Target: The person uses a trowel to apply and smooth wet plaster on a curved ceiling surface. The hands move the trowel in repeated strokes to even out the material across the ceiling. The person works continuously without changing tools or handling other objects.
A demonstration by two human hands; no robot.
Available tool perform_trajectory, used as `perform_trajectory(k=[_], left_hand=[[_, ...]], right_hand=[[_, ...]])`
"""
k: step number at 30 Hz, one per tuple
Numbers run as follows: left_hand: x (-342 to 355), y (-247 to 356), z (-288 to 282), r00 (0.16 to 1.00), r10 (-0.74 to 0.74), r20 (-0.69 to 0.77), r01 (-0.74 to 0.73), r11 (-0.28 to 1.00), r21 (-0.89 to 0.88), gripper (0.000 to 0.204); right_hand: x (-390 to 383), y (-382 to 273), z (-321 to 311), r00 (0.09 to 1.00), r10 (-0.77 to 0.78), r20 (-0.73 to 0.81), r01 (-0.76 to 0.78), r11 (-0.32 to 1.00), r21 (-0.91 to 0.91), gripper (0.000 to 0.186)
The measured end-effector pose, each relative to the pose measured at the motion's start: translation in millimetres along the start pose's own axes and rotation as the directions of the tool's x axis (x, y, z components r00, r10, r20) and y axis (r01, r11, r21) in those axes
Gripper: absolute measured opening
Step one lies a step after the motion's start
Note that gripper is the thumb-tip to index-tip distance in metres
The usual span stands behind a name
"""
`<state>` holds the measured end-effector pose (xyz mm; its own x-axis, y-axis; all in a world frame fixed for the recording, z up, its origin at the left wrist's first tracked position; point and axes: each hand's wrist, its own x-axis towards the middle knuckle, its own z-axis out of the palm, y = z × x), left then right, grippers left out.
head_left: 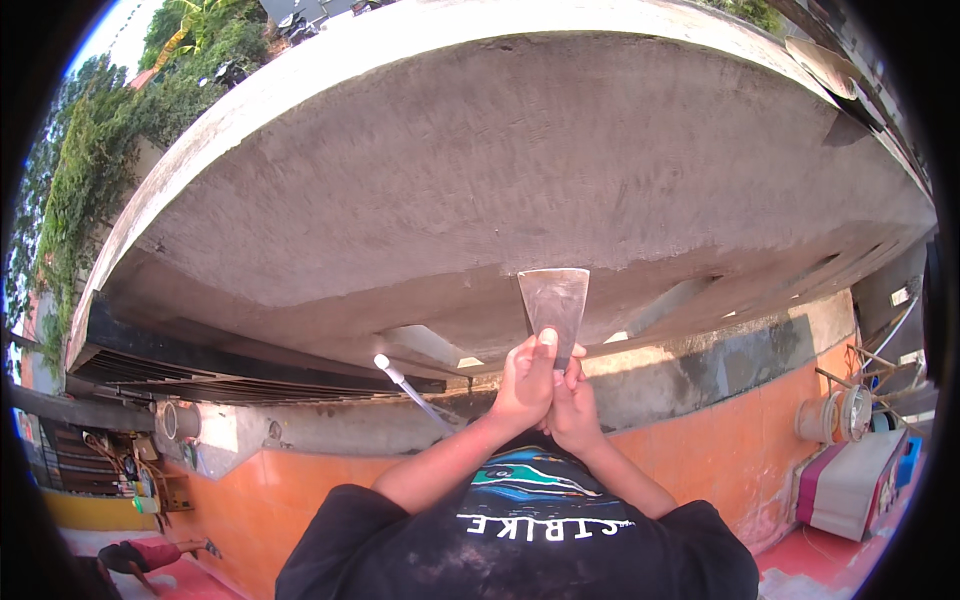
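Held upright in front of my chest is a putty knife (555, 300) with a wide, flared metal blade, its broad edge pointing away from me. My left hand (524, 382) is closed round its lower part, the thumb lying along the base of the blade. My right hand (577, 408) is closed just beneath and beside it, fingers pressed together at the handle. Most of the handle is hidden by the hands. Past the blade stretches a grey plastered wall (480, 170), with a darker band along its lower part. Whether the blade touches the wall I cannot tell.
Slanted openings (680, 298) pierce the wall's lower part. A dark grille (240, 375) lies at left, with a white pipe (390, 370) near my left forearm. At right stand a bucket (813, 420) and a striped bundle (850, 487). Another person (140, 556) is at lower left.
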<state>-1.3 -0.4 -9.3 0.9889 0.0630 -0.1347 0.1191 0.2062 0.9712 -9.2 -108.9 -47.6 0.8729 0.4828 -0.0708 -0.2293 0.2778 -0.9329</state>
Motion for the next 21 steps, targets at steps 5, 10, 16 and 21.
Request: perform_trajectory(k=[5,10,16,21], left_hand=[[12,38,2,0.987,0.161,0.021,-0.161,0.987,0.005,0.059],[24,86,18,0.944,0.288,0.161,-0.266,0.953,-0.148,0.053],[6,28,22,0.99,0.048,0.136,-0.037,0.996,-0.087,0.055],[-2,-3,8,0.992,-0.112,0.051,0.114,0.992,-0.051,0.062]], right_hand=[[24,-25,15,0.953,-0.301,-0.023,0.299,0.952,-0.072,0.021],[34,-69,12,0.911,-0.41,-0.037,0.412,0.908,0.081,0.022],[-8,-34,-3,0.997,-0.06,-0.041,0.063,0.995,0.071,0.026],[-11,-2,-10,0.998,0.042,-0.039,-0.039,0.997,0.072,0.031]])
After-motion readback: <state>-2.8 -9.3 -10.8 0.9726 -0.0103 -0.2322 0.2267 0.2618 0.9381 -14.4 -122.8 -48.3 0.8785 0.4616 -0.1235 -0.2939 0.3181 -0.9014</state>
